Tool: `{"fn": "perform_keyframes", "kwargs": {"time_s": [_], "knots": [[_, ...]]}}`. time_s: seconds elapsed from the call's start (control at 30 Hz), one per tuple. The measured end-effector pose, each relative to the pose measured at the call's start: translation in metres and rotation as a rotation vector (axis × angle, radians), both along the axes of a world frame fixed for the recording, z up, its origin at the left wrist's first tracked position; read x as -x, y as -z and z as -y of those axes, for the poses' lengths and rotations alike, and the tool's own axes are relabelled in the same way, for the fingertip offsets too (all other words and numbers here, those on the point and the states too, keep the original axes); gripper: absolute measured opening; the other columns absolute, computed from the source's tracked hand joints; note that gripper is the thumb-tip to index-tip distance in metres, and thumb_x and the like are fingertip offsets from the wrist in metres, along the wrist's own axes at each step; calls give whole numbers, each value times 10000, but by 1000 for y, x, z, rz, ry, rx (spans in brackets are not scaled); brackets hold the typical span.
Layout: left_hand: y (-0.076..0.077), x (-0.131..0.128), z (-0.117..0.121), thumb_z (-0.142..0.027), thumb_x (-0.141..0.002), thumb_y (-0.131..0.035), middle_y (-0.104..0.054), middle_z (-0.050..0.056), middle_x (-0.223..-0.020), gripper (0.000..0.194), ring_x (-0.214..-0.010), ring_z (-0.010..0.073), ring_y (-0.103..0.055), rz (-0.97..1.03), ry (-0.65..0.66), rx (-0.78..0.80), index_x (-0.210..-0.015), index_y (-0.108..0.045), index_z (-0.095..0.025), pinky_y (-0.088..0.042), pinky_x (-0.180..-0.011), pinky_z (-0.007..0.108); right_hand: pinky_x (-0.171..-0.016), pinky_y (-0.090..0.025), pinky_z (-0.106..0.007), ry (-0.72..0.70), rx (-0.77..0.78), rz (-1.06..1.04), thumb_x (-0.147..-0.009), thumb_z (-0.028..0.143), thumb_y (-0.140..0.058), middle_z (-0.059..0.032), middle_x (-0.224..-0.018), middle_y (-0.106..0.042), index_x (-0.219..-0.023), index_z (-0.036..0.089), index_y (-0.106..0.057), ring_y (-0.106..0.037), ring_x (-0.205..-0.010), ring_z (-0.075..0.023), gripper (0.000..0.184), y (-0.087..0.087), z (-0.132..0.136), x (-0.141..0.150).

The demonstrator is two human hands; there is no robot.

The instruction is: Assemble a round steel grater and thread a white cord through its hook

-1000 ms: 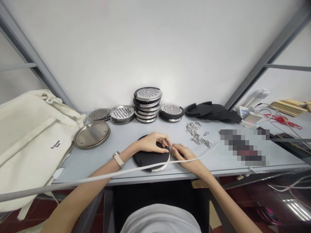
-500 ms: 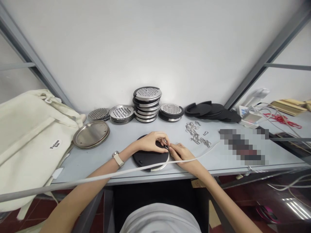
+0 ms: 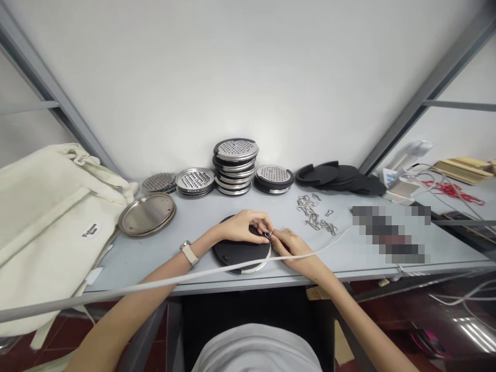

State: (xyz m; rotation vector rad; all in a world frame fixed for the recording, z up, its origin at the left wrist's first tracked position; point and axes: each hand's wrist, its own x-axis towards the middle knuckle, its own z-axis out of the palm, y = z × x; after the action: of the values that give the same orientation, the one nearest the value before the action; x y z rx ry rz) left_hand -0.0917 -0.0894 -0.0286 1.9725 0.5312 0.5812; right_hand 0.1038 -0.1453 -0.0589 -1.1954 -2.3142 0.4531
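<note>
A round black grater cover (image 3: 236,254) with a strip of silver rim at its lower right lies flat near the table's front edge. My left hand (image 3: 246,226) rests over its upper part, thumb and fingers closed on a small metal spring clip (image 3: 267,235) at the cover's right edge. From the right, my right hand (image 3: 290,249) pinches the same clip with thumb and forefinger. The fingers partly hide the clip, and I cannot tell whether it passes through the cover. Loose spring clips (image 3: 309,207) lie in a pile beyond my right hand.
Along the wall stand a tall grater stack (image 3: 235,168), a lower stack (image 3: 274,178), metal grater discs (image 3: 195,180) and black covers (image 3: 341,178). Plain metal discs (image 3: 147,213) and a cream bag (image 3: 58,232) are at left. A white cable (image 3: 217,270) crosses in front.
The view shifts very slightly. Both hands stay at the clip by the cover's right edge, with hardly any movement of the fingers.
</note>
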Motion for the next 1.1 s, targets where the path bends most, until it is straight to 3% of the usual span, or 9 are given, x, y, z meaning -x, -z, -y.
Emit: {"fn": "perform_keyframes", "kwargs": {"time_s": [1.1], "knots": [[-1, -2, 2, -160, -682, -690, -662, 84, -934, 317, -858, 150, -635, -7, 3, -8, -978, -582, -130, -506, -805, 284, -624, -367, -265, -7, 68, -36, -941, 277, -319, -4, -608, -510, -726, 189, -493, -469, -594, -145, 290, -5, 1, -1]]}}
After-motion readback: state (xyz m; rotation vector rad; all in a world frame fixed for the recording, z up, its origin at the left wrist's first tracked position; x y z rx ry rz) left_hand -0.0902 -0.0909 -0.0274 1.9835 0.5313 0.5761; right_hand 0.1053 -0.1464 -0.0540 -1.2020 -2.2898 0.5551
